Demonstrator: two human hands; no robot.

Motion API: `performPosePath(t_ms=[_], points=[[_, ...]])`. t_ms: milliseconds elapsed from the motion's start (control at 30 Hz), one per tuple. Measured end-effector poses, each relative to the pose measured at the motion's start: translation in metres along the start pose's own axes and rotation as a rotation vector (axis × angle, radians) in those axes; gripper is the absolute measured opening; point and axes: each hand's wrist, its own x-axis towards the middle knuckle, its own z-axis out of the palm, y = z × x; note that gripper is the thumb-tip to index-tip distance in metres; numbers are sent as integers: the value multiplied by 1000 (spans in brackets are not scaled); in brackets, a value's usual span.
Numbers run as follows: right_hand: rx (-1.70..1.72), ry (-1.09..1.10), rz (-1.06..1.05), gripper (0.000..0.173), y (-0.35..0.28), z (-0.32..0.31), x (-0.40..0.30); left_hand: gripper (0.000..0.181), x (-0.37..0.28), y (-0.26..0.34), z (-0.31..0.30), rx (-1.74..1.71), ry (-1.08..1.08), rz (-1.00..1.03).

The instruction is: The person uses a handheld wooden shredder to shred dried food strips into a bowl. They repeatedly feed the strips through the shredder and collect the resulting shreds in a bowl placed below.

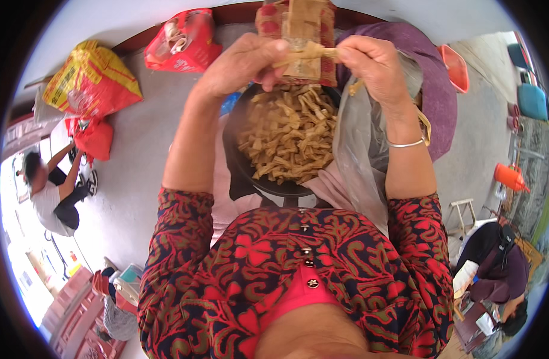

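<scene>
My left hand (252,60) and my right hand (375,65) pinch opposite ends of a tan, pliable strip (314,52), which looks bunched or knotted in its middle. They hold it over a wooden board (301,22) resting on a red-and-tan patterned cloth (271,22). Just below, a dark round pan (285,190) is heaped with several short, knotted tan pieces (292,134). A clear plastic bag (357,130) lies open under my right forearm, beside the pan; its contents are mostly hidden.
A purple sack (438,98) surrounds the plastic bag at right, near an orange-red basin (454,69). Red bags (184,42) and a yellow-red sack (92,78) stand by the wall. One person (54,193) crouches at left; another (499,269) sits at lower right.
</scene>
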Motion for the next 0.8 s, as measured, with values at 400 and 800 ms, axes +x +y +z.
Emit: performPosePath(t_ms=[400, 800], points=[[-232, -89, -14, 18, 13, 23, -7, 24, -3, -1, 10, 518, -195, 8], [-446, 193, 53, 22, 62, 24, 32, 22, 39, -41, -2, 853, 391, 136]])
